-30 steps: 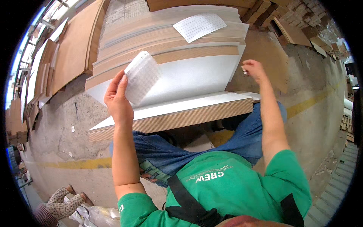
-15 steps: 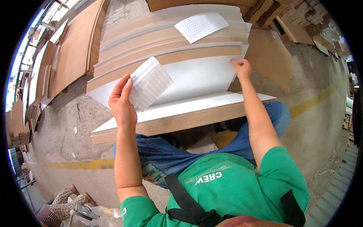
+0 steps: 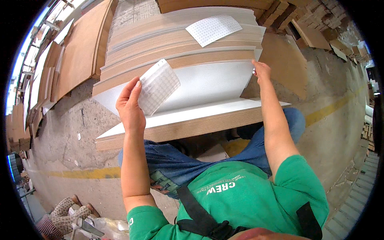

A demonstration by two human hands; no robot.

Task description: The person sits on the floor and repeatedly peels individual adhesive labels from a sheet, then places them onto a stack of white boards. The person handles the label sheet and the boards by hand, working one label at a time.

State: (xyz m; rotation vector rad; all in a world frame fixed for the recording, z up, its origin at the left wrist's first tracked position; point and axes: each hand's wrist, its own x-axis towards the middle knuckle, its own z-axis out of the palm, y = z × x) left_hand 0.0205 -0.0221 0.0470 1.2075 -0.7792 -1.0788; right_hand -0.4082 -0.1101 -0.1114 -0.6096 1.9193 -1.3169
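My left hand (image 3: 131, 102) pinches the edge of a sheet of clear round adhesive dots (image 3: 160, 86), held tilted above white-faced boards. At the right edge of the upright white board (image 3: 212, 82), my right hand (image 3: 262, 73) is closed in a pinch. Small whitish round dots (image 3: 253, 70) show at its fingertips; whether they touch the board I cannot tell. Below lies a near stack of white-topped brown boards (image 3: 192, 125), above my knees. A second sheet with rows of dots (image 3: 214, 30) rests on the leaning board stack (image 3: 148, 52) behind.
Large brown panels (image 3: 82, 52) lean at the left. A brown flat sheet (image 3: 284, 64) lies on the floor at the right, with cardboard piles (image 3: 320, 24) beyond. A yellow line (image 3: 336, 105) crosses the concrete floor. Another person's patterned legs (image 3: 66, 218) show at lower left.
My right hand has shifted slightly right and down along the board's edge, and whitish dots now show at its fingertips. The sheet in my left hand has turned a little.
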